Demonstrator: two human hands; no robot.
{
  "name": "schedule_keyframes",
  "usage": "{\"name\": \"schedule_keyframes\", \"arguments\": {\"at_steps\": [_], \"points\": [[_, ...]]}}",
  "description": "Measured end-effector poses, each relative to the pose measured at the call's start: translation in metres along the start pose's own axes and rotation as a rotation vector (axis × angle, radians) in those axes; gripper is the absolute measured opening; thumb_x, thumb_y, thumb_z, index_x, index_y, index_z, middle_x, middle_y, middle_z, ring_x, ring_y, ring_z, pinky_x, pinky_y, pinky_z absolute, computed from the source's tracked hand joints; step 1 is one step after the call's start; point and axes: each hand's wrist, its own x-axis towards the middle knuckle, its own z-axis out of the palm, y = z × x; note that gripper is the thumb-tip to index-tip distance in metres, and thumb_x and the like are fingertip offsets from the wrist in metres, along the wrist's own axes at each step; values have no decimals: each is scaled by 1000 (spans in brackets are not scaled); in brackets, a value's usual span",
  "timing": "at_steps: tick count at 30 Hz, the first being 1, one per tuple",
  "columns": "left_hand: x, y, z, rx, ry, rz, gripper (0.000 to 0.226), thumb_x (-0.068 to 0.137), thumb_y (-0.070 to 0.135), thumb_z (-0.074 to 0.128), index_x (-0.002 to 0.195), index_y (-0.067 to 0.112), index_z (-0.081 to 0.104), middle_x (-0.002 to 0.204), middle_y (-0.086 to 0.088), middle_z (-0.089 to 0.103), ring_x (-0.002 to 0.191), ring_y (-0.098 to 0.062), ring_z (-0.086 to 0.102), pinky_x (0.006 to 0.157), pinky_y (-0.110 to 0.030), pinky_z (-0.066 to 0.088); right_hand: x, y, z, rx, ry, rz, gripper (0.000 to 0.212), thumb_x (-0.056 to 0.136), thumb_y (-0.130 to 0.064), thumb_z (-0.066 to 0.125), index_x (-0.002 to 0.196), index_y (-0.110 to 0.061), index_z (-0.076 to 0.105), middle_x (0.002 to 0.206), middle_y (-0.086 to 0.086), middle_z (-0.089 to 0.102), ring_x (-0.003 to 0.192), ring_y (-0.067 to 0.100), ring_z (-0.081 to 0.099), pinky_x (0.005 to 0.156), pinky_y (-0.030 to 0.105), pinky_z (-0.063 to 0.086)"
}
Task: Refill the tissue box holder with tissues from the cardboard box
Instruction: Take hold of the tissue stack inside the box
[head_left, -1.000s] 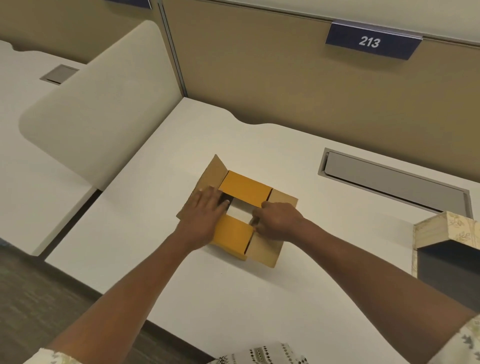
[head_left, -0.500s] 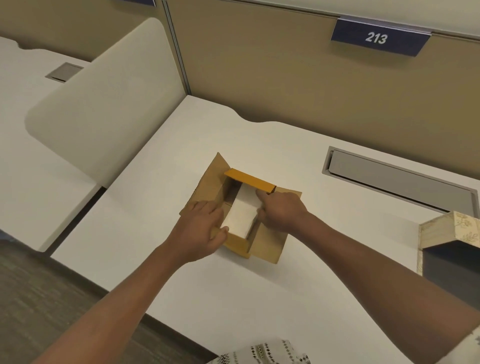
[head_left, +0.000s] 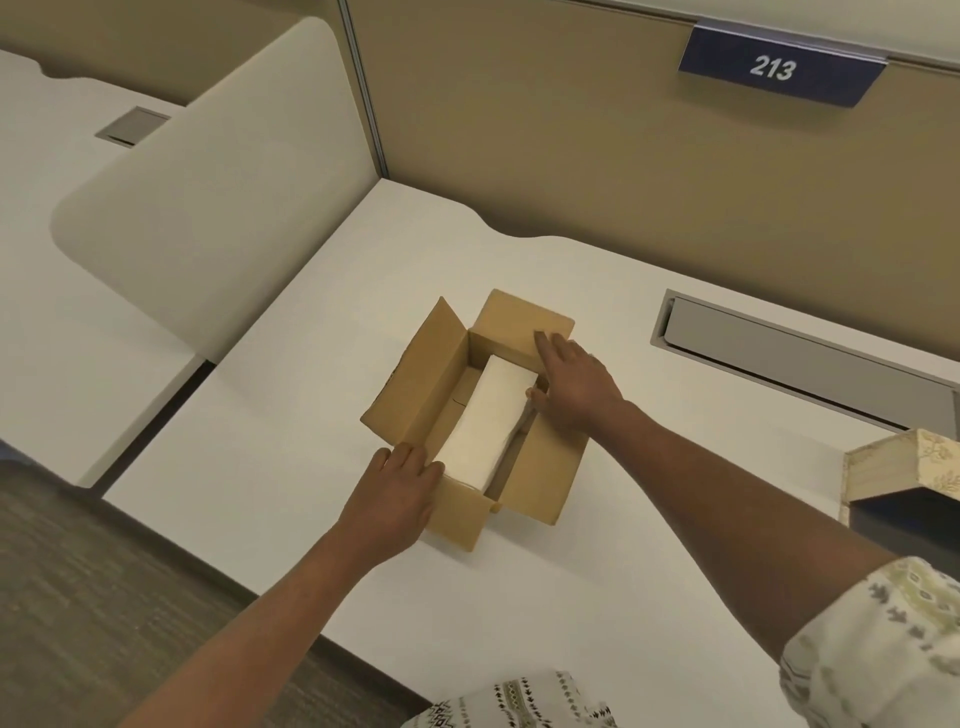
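A patterned sleeve (head_left: 883, 649) covers the right arm at the lower right edge, and more of the same cloth shows at the bottom centre. Both bare forearms reach forward over the white desk (head_left: 260, 415) to the box (head_left: 415, 395), which sits open near the middle of the desk with all four flaps folded outward.

The left hand (head_left: 397, 493) lies palm down on the near flap, fingers spread flat and loosely apart, their tips at the box's near rim just beside the tissues (head_left: 488, 421); it presses rather than grips. The tissues are a white rectangular stack lying inside the box, along its length, closer to the right wall.

The right hand (head_left: 571, 382) is also flat and open, fingers extended onto the far flap, thumb down by the far right corner of the stack; whether the thumb touches it cannot be told.

The holder (head_left: 904, 467), with a pale leaf print and a dark opening, stands at the right edge, well apart from the box. Beyond is a grey cable hatch (head_left: 805, 358), then the tan partition (head_left: 571, 156) with a blue sign (head_left: 779, 67) reading 213.
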Motion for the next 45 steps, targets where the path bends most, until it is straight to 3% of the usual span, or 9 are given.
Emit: {"name": "schedule_keyframes", "arguments": {"at_steps": [3,8,11,14,17,21,25,42,45], "points": [[3,5,7,10,56,-53,22,78,20,67,98,15,61,103,-7,61,97,-31,56,77,-40,44,5,5,1,30,-110,37,84,100,-46,51,163,-20,0,171,9,11,153,35,23,121,49,28],[8,11,10,-4,43,-100,31,71,17,73,99,13,60,104,-9,60,96,-34,57,80,-43,45,7,7,5,-43,-120,2,83,99,-46,53,162,-17,7,169,12,15,150,36,28,118,48,31],[7,13,-1,-67,50,-88,49,61,18,64,110,12,62,111,-11,60,101,-35,57,88,-46,46,1,3,8,-118,-28,-29,82,99,-48,52,162,-18,9,170,15,7,156,37,10,125,53,15],[18,15,-19,-242,82,-126,58,70,26,59,126,10,59,117,-11,61,103,-32,58,89,-43,48,-14,-9,12,-197,48,-120,79,100,-49,49,162,-17,11,171,15,4,157,35,0,127,54,0],[49,19,-31,-481,0,-281,55,87,41,59,131,8,52,122,-10,59,107,-30,57,89,-42,49,-33,-23,22,-225,2,-219,80,99,-58,42,162,-16,14,171,14,9,157,34,1,126,54,-4],[100,16,-22,-685,-258,-612,73,84,58,64,135,7,47,134,-13,56,118,-31,58,94,-43,52,-52,-29,41,-205,-106,-255,97,90,-78,33,161,-14,18,170,15,12,157,34,0,125,57,-6],[125,18,-9,-726,-481,-693,71,83,58,67,131,7,53,133,-13,61,118,-31,60,100,-42,51,-60,-24,54,-252,-138,-286,117,78,-93,29,162,-12,12,171,17,1,157,35,-12,123,59,-13],[135,22,5,-928,-539,-856,75,74,51,81,127,7,54,127,-12,61,115,-31,59,97,-38,52,-58,-20,62,-178,-123,-289,129,69,-99,21,162,-12,0,171,15,-7,155,32,-19,123,58,-13],[136,19,2,-1009,-566,-880,73,74,49,81,127,7,55,125,-12,62,114,-31,60,97,-38,52,-57,-21,63,-168,-118,-286,127,72,-95,36,162,-14,-6,170,14,-10,156,32,-19,123,57,-13]]}}
